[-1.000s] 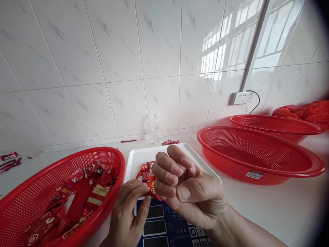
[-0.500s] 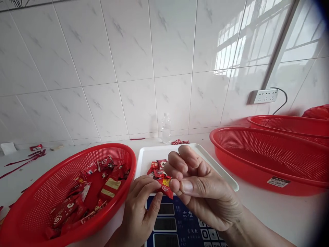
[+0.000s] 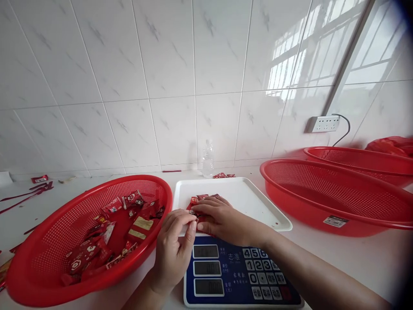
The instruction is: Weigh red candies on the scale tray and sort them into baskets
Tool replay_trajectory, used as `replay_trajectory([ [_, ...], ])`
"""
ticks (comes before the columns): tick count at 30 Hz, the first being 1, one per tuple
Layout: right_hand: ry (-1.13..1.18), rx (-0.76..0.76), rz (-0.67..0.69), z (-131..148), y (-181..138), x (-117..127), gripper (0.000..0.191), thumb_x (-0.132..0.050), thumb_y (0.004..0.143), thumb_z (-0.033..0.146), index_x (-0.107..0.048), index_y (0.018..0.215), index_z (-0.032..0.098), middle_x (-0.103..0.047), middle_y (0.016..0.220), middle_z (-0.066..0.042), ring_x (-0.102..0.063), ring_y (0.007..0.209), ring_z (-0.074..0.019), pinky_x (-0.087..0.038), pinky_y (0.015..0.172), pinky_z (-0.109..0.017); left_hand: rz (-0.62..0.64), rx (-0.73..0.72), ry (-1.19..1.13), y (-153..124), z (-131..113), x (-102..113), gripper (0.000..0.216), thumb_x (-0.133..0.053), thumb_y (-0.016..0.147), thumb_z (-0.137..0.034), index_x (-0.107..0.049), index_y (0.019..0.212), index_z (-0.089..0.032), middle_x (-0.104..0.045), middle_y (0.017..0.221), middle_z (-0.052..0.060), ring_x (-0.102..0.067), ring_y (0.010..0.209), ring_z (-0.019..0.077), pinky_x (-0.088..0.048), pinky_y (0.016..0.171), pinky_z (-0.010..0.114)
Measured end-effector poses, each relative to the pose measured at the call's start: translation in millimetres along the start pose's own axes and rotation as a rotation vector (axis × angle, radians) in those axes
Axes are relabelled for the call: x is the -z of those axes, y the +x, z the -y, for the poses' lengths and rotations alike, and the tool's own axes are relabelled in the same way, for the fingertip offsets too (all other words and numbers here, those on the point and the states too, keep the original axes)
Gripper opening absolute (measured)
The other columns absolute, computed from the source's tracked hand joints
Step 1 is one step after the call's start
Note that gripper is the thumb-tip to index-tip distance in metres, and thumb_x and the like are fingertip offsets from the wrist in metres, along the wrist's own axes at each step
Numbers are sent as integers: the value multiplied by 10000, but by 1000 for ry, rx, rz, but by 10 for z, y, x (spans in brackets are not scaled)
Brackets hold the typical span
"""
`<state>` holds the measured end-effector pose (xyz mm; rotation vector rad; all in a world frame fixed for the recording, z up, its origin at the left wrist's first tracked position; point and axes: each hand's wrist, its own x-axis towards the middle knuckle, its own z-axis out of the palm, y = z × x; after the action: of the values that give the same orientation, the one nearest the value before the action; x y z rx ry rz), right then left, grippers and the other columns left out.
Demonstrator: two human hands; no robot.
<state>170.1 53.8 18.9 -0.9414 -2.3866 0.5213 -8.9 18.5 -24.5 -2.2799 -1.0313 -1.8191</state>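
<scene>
Head camera, looking down at the white bench [image 3: 361,245]: both my hands are at the front left corner of a white tray [image 3: 251,200], which sits just behind the blue display panel of a weighing scale [image 3: 232,275]. My right hand [image 3: 222,219] lies palm down with its fingers stretched out flat, pressing on a small heap of red packets [image 3: 196,199] in the tray. It grips nothing. My left hand [image 3: 174,254] comes in from below, fingers curled and thumb and fingertips drawn together on a single packet [image 3: 192,213] at the edge of that heap, just beside the right hand's fingertips.

To the left, touching the tray's side, stands a red mesh basket [image 3: 58,232] holding a loose spread of more red wrapped sweets [image 3: 129,215]. To the right of the tray is a second red basket [image 3: 322,193], and a third basket [image 3: 355,156] stands behind it, with a red plastic bag [image 3: 393,144] at its far end. A clear water bottle [image 3: 208,158] stands upright against the tiled wall beyond the tray, with a few stray wrappers [image 3: 224,175] near its foot. A white power strip [image 3: 322,124] is fixed to the wall at the right. More wrappers [image 3: 39,178] lie on the bench at the far left.
</scene>
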Motion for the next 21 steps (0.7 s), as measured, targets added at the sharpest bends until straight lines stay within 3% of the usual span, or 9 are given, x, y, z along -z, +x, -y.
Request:
replay_trajectory([
  [5, -116, 8, 10, -26, 9, 1, 173, -617, 938, 234, -703, 1088, 222, -720, 1075, -83, -610, 1075, -269, -445, 969, -488, -7, 4, -37, -12, 13, -9, 124, -564, 915, -126, -651, 936, -213, -711, 878, 30, -684, 840, 183, -569, 779, 303],
  [13, -204, -34, -62, -128, -25, -11, 244, -499, 983, 254, -713, 1097, 225, -704, 1131, -97, -614, 1083, -252, -478, 971, -456, 57, 12, -185, -48, -38, 42, 138, -559, 900, -138, -653, 964, -215, -705, 932, 50, -671, 913, 205, -558, 847, 354],
  [16, -235, -97, -101, -213, -31, -17, 285, -515, 960, 263, -698, 1176, 232, -647, 1244, -124, -569, 1182, -286, -447, 1020, -504, 116, 172, -567, -34, -75, 119, 123, -537, 877, -155, -631, 918, -223, -678, 910, 52, -655, 911, 203, -560, 842, 357],
  [19, -238, -166, -86, -257, -35, -1, 375, -545, 942, 327, -641, 1300, 271, -586, 1359, -126, -501, 1297, -330, -413, 1062, -552, 182, 377, -982, 40, -114, 231, 64, -538, 818, -238, -505, 763, -232, -582, 743, 26, -611, 693, 175, -560, 618, 316],
  [21, -225, -199, -57, -257, -32, 12, 412, -524, 950, 366, -617, 1339, 267, -575, 1383, -127, -530, 1281, -329, -444, 1052, -524, 227, 459, -1150, 103, -138, 298, 262, -607, 741, -292, -361, 673, -231, -458, 647, -14, -515, 555, 133, -486, 477, 255],
])
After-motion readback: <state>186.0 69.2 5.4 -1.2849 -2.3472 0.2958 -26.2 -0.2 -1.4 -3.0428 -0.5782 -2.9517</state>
